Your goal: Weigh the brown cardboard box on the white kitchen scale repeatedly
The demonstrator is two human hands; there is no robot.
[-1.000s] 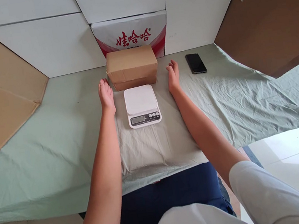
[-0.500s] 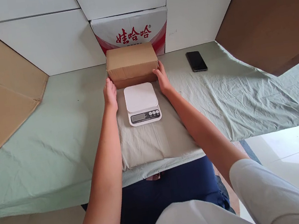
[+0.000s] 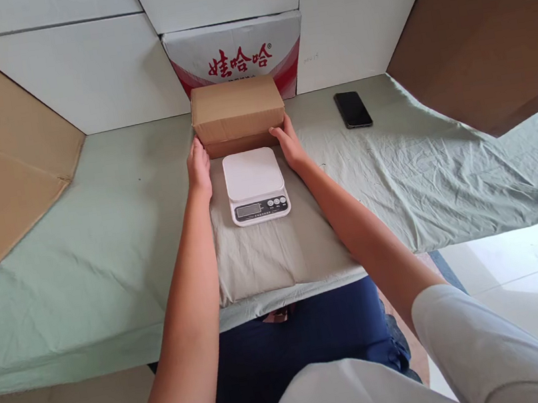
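Note:
A brown cardboard box [image 3: 237,108] stands closed near the back of the cloth-covered table, gripped between my two hands. My left hand [image 3: 198,165] is pressed to its left side, the far fingers partly hidden. My right hand [image 3: 291,144] closes on the right lower corner, its thumb lying along the front face and the fingers around the side. Just in front of the box, between my forearms, sits a white digital kitchen scale [image 3: 254,175] with a bare platform; its small grey display and several round buttons face me.
A black phone [image 3: 353,109] lies on the green cloth [image 3: 112,204] to the right. Behind the brown box stands a white-and-red carton [image 3: 234,38] against white panels. Large cardboard pieces rise at the left [image 3: 4,153] and right [image 3: 481,35]. The table's front edge is close to my lap.
My right thumb has slid slightly left along the box's front face. The box and my left hand stay nearly where they were; the scale is unmoved.

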